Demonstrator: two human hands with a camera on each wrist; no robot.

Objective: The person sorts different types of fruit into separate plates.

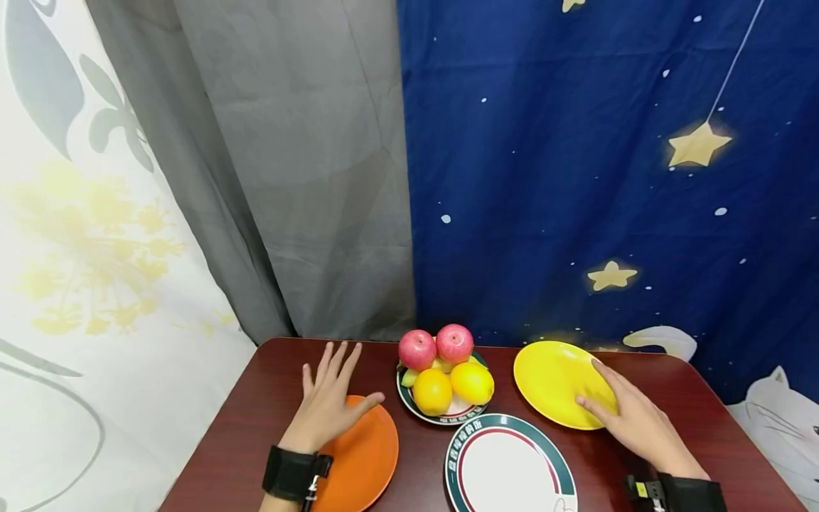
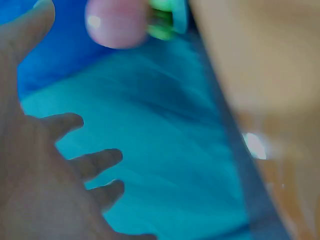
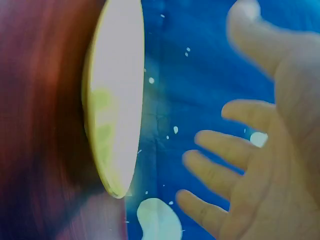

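My left hand (image 1: 329,409) is spread with straight fingers above the far left part of an orange plate (image 1: 371,455). In the left wrist view its fingers (image 2: 97,164) point out with nothing between them, and a blurred pink apple (image 2: 117,22) shows beyond. On the other side, my right hand (image 1: 643,423) overlaps the right edge of a yellow plate (image 1: 553,380) in the head view. The right wrist view has that yellow plate (image 3: 117,100) apart from the relaxed, extended fingers (image 3: 212,170). Neither hand holds anything.
Between the hands, a small green-rimmed plate (image 1: 441,420) bears two pink apples (image 1: 436,347), an orange (image 1: 432,392), a lemon (image 1: 472,384) and partly hidden greenish-yellow fruit. Nearer stands a larger white plate (image 1: 505,469) with a green rim. Curtains (image 1: 307,178) hang behind the table (image 1: 237,455).
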